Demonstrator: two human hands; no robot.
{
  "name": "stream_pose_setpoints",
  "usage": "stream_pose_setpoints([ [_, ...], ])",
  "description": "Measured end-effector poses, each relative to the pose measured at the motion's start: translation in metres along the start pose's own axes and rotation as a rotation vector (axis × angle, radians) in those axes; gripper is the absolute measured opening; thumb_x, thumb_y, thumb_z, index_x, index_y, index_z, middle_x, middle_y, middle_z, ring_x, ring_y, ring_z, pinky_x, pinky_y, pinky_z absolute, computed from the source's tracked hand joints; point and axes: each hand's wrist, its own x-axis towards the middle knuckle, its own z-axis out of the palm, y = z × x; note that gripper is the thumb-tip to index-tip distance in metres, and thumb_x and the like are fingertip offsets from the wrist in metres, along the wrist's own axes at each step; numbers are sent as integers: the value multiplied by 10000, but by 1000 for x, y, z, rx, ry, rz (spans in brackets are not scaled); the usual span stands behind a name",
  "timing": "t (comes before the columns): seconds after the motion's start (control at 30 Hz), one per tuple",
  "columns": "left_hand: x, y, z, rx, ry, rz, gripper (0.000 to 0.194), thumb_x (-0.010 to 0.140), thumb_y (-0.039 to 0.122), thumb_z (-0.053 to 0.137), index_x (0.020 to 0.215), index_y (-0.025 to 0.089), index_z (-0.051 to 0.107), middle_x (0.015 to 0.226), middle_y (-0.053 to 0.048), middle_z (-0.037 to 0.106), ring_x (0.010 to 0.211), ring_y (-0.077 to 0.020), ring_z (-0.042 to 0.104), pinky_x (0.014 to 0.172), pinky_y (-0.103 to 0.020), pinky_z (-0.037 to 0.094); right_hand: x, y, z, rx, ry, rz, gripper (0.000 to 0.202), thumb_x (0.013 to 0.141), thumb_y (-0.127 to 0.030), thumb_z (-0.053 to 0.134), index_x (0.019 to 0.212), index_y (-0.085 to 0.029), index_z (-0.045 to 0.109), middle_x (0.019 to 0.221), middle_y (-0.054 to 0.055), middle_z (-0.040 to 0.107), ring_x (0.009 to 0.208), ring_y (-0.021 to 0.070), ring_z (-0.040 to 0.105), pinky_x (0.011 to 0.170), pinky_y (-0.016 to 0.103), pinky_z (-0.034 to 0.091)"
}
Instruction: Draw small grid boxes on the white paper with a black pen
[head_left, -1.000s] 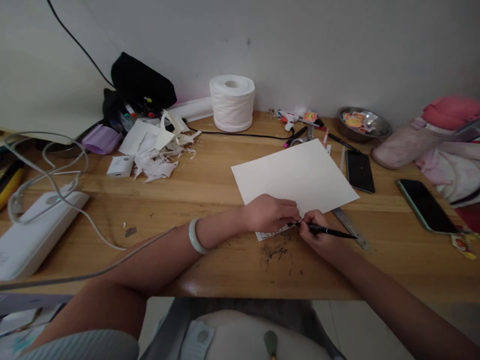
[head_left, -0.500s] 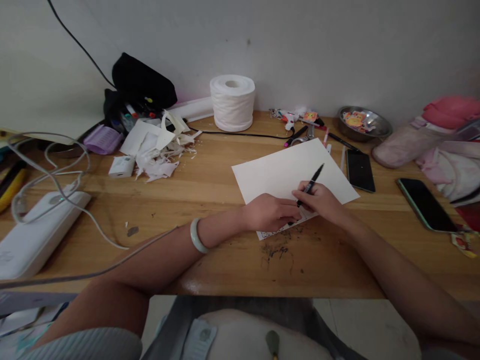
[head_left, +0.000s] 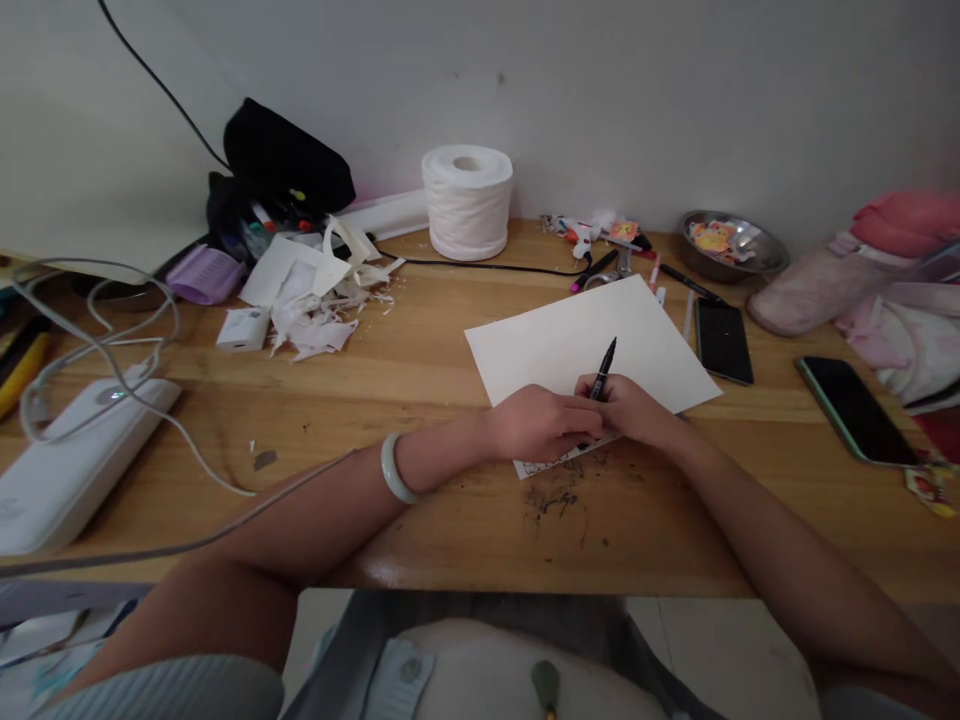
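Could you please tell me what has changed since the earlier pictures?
The right hand moved away from the body, farther over the paper, then slightly toward the left hand. The free end of its black pen swung from pointing right to pointing away. Nothing was visibly grasped or released. The left hand and paper stayed put.

Wall [head_left: 637,120]: dim, flat grey
Desk [head_left: 450,520]: muted, small glare near the front edge
Paper [head_left: 555,345]: pale, lower marks indistinct
Pink cap [head_left: 907,225]: blurred, at right
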Motion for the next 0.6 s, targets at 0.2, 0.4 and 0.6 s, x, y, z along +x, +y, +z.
stream_pose_setpoints([
  [0.2,0,0,-1,-7,-2,5,203,823,187,403,947,233,558,1036,53,601,803,-79,568,558,-182,348,-1,0,-1,-37,38,-10,178,698,-323,505,627,-171,447,580,-47,418,574,98,380,543,228,283],
  [0.4,0,1,-2,-4,-10,2,209,825,189,397,954,228,556,1038,45,599,789,-86,568,554,-186,346,-3,1,-1,-52,18,-12,231,740,-374,483,639,-169,451,581,-44,422,562,94,382,524,222,278],
  [0.6,0,2,-5,-28,-33,-3,197,861,221,380,942,230,560,989,42,608,795,-73,562,574,-178,345,-17,-5,-10,-37,260,-28,206,758,-329,466,611,-187,433,493,-54,383,467,84,343,463,225,264],
])
